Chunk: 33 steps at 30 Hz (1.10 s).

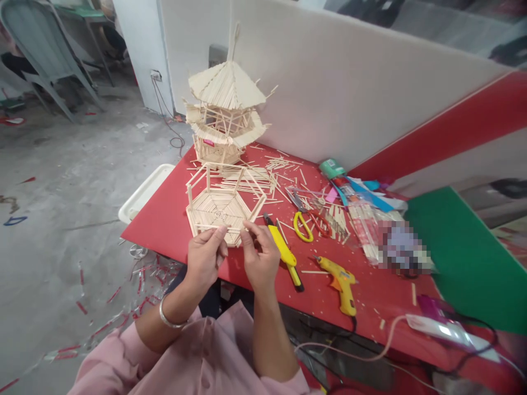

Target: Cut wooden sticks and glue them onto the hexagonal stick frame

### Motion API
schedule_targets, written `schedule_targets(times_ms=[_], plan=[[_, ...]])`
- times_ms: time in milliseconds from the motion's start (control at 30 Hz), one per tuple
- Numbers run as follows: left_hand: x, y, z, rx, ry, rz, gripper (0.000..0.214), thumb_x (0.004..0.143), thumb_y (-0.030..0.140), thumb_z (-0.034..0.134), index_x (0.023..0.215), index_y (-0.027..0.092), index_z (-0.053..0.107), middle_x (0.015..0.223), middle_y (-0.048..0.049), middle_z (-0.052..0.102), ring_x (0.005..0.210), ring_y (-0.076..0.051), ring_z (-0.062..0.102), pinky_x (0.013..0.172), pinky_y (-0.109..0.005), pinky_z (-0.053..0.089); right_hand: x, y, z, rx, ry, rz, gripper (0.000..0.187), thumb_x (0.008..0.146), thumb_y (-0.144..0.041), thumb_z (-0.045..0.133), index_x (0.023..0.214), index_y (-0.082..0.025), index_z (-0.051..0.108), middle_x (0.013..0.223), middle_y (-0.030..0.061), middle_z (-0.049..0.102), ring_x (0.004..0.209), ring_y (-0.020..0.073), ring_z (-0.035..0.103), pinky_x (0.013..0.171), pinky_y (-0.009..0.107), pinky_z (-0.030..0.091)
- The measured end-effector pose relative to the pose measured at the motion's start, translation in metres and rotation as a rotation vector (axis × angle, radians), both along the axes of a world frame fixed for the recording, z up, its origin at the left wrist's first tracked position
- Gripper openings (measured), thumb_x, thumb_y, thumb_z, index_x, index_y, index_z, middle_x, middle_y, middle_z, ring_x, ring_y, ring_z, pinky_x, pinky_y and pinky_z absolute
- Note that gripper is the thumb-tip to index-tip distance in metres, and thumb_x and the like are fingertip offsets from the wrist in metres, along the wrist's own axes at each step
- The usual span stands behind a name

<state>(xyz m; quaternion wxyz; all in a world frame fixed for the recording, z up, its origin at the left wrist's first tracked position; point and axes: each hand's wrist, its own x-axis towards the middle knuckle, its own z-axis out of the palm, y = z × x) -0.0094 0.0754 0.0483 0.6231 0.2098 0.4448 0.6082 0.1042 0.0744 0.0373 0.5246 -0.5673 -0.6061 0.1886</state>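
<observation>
Left grip point(206, 258) is pinching a thin stick point(206, 226) between thumb and forefinger, over the near side of the octagonal base point(206, 206). Right grip point(261, 258) is holding thumb and forefinger close at the stick's right end; can't tell if it's actually pinching it.

Base is lying flat on the red worktop point(158, 227), near the near edge. Main risk: the stick is looking slim, so uneven pressure between the grips could be twisting or snapping it.

Slim posts point(208, 176) are standing around the base, carrying thin rails. Knuckles are sitting close to the near side; a slip could be knocking a joint loose.

Yellow-and-black tool point(282, 247) is lying just right of the right grip; an outward swing could be shoving it. Glue gun point(341, 282) is resting farther right, nozzle pointing far-left. Can't tell if it's hot; if so, a careless reach could be burning fingers. Its cord is hanging off the near edge, so a snag could be dragging it down.

Pagoda model point(230, 90) is standing just beyond; shoving the base far-ward could be bumping it.
</observation>
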Motion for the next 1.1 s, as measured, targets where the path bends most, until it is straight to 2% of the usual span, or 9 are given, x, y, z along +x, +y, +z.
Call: schedule_targets(times_ms=[367,533,1100], plan=[[0.0014,0.0009,0.0000,0.003,-0.006,0.012,0.041,0.061,0.050,0.085,0.064,0.013,0.066,0.039,0.0055,0.049,0.028,-0.002,0.031,0.031,-0.016,0.018,0.0002,0.0001,0.0000,-0.020,-0.005,0.002,0.023,0.094,-0.036,0.059,0.107,-0.022,0.072,0.090,0.0036,0.069,0.074,0.0138,0.061,0.066,0.026,0.049],[0.0016,0.0015,-0.0004,0.013,-0.013,0.004,0.045,0.062,0.052,0.084,0.055,0.014,0.060,0.039,0.0049,0.049,0.028,-0.001,0.032,0.031,-0.016,0.017,-0.0010,0.0007,0.0030,0.009,0.010,-0.005,0.023,0.093,-0.036,0.060,0.104,-0.021,0.073,0.085,0.0031,0.068,0.069,0.0131,0.059,0.062,0.026,0.048],[0.0026,0.0022,-0.0056,0.027,0.009,0.004,0.052,0.064,0.055,0.081,0.049,0.015,0.052,0.038,0.0044,0.048,0.029,-0.002,0.031,0.031,-0.017,0.018,0.0010,0.0002,-0.0007,0.007,-0.031,-0.022,0.025,0.092,-0.038,0.061,0.106,-0.021,0.074,0.084,0.0037,0.067,0.073,0.0150,0.060,0.064,0.026,0.049]])
